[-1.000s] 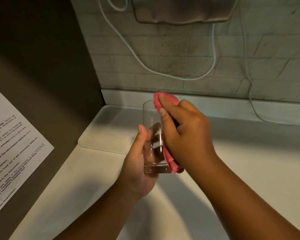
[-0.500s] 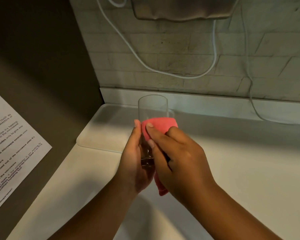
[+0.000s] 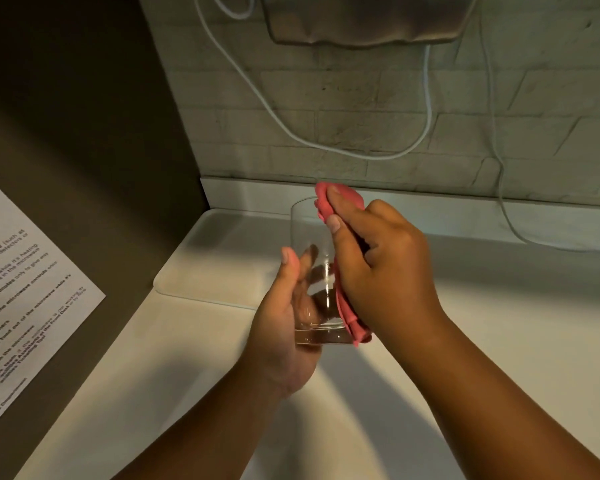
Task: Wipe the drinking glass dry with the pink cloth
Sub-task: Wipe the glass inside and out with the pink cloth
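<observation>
Fingers of the left hand curl round the lower part of the one drinking glass, held upright above the white desk. Right hand fingers clench the single pink cloth, pressing it against the glass's right side from rim to base. Two white cables hang on the brick wall behind; one printed notice at left.
</observation>
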`<action>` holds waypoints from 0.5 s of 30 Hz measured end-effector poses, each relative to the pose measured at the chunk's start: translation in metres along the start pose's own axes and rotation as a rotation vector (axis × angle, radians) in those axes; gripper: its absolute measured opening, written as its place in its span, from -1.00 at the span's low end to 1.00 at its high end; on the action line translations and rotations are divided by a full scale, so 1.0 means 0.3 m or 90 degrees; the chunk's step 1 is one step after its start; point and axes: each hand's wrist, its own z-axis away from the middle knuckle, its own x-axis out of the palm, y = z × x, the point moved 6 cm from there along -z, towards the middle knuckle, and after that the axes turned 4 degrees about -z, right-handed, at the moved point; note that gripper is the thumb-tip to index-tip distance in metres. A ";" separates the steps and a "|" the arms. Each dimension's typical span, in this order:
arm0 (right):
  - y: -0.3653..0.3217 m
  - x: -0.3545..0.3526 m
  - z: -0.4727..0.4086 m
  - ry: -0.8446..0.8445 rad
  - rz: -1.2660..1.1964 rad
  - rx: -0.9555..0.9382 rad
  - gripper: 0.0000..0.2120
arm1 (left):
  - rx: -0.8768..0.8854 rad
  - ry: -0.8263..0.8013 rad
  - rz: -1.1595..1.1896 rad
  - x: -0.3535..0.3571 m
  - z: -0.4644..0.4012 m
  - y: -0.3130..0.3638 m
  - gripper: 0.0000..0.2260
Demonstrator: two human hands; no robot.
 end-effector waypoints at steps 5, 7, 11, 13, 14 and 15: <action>0.012 -0.009 0.064 -0.005 -0.018 0.032 -0.64 | 0.007 0.038 0.004 -0.015 0.000 0.018 -0.28; -0.018 -0.005 0.108 -0.033 -0.017 0.003 -0.65 | 0.027 0.033 -0.011 -0.018 -0.002 0.032 -0.29; -0.082 -0.001 0.147 -0.110 0.057 -0.067 -0.64 | 0.000 0.028 -0.033 -0.039 0.002 0.015 -0.35; -0.103 0.001 0.128 -0.133 0.089 -0.099 -0.63 | 0.002 0.018 -0.018 -0.041 0.000 0.013 -0.40; -0.110 0.003 0.113 -0.146 0.101 -0.112 -0.62 | 0.012 0.013 -0.021 -0.036 -0.002 0.016 -0.43; -0.115 0.004 0.096 -0.153 0.112 -0.123 -0.61 | 0.024 0.008 -0.033 -0.026 -0.001 0.022 -0.46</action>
